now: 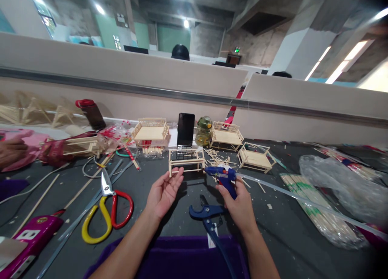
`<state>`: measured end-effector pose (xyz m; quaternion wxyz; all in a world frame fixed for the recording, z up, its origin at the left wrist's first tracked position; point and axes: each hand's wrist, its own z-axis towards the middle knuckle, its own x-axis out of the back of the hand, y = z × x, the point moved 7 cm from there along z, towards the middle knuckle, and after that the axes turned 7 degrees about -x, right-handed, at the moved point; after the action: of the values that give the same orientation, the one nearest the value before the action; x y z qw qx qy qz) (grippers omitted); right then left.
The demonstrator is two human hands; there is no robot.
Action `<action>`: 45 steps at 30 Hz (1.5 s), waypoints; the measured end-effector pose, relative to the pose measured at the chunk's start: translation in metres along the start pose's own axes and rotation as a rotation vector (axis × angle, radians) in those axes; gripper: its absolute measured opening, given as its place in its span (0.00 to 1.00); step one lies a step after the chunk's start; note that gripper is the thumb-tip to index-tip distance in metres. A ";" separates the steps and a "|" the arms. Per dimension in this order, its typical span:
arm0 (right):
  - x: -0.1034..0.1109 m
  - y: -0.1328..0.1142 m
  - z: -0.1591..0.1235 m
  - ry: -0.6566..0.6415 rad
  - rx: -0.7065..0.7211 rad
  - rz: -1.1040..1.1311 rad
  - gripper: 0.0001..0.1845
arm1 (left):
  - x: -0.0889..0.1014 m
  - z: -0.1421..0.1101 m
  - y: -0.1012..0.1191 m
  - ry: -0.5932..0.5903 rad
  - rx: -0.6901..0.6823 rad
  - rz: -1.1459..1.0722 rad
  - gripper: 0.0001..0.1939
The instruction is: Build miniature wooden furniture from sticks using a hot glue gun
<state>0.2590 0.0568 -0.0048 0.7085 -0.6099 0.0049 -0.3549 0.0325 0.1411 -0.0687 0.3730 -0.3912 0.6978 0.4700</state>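
Note:
My left hand (163,193), palm turned up, holds the lower left end of a small frame of pale wooden sticks (187,162) between thumb and fingers. The fingers partly hide its corner. My right hand (239,204) is wrapped round the grip of a blue glue gun (222,174). Its nozzle points left, at or very close to the frame's lower right end; I cannot tell whether they touch. A long clear glue stick (281,190) trails from the gun's back to the right. Blue-handled cutters (209,212) lie on the dark table below, between my hands.
Red-and-yellow scissors (106,210) lie at left. Behind the frame stand a phone (186,129), a green-lidded jar (204,131) and stick-built models (151,131). Bagged sticks (318,206) lie right. Another person's hand (12,151) is at far left.

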 end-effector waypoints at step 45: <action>0.010 0.006 0.003 0.052 -0.039 0.105 0.22 | -0.004 -0.004 0.001 -0.017 -0.010 0.043 0.15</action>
<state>0.2709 0.0540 -0.0050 0.7138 -0.6130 0.0624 -0.3329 0.0326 0.1385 -0.0632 0.3670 -0.3738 0.7005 0.4847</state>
